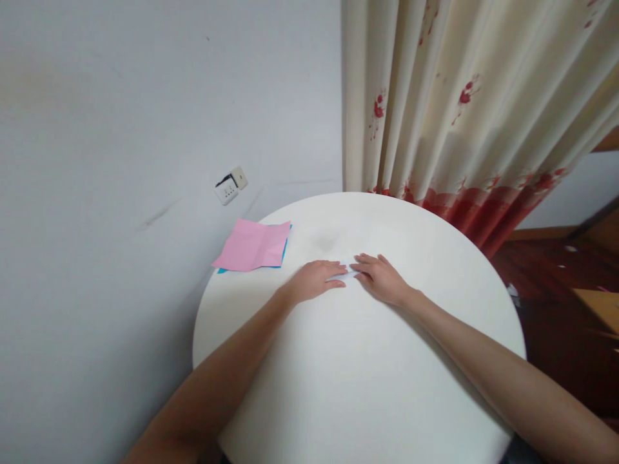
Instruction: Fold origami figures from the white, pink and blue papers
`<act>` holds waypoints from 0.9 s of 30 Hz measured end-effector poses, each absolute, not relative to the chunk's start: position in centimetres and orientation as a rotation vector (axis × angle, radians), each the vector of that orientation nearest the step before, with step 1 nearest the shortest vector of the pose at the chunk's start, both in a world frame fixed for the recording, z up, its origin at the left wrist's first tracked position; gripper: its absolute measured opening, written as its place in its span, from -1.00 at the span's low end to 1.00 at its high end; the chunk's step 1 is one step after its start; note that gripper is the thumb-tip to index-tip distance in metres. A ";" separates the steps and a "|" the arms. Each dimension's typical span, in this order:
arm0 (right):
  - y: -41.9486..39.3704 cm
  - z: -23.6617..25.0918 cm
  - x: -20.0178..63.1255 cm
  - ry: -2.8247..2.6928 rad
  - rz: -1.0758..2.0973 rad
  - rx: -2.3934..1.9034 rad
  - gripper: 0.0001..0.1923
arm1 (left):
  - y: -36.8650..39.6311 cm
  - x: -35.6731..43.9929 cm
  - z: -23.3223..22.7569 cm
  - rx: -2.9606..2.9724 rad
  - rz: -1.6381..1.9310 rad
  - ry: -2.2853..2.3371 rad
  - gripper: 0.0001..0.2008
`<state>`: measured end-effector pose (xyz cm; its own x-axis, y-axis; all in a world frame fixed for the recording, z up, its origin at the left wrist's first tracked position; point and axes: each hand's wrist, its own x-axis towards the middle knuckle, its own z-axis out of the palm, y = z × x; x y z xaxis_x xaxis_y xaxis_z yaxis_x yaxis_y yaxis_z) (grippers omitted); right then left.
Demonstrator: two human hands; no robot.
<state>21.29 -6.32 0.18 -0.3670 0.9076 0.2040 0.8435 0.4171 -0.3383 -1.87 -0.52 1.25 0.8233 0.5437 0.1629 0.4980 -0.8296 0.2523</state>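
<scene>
A small folded piece of white paper [344, 273] lies on the white round table, mostly covered by my fingers. My left hand [316, 280] is on its left end, fingers over the paper and thumb along the near side. At the right end, my right hand [382, 278] has its thumb and fingertips closed around the paper, other fingers reaching over the tabletop. The fingertips of both hands almost meet above it. How the paper is folded cannot be made out.
A creased pink sheet [254, 245] lies over a blue sheet [275, 266] at the left edge of the round table [358, 374]. A wall with a power socket [226, 191] borders the left side. A patterned curtain [435, 109] hangs behind.
</scene>
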 end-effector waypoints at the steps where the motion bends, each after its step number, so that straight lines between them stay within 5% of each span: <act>1: -6.3 0.2 21.3 -2.310 0.242 -1.493 -0.63 | -0.6 -1.8 1.2 2.808 0.352 0.835 -0.62; 15: -5.9 1.6 21.7 -2.095 0.141 -1.485 -0.73 | -1.3 -1.2 2.9 2.300 0.736 1.066 -0.73; 27: -5.0 0.7 22.9 -1.696 0.810 -1.290 -0.74 | -2.2 -1.6 4.8 1.600 0.521 0.991 -0.57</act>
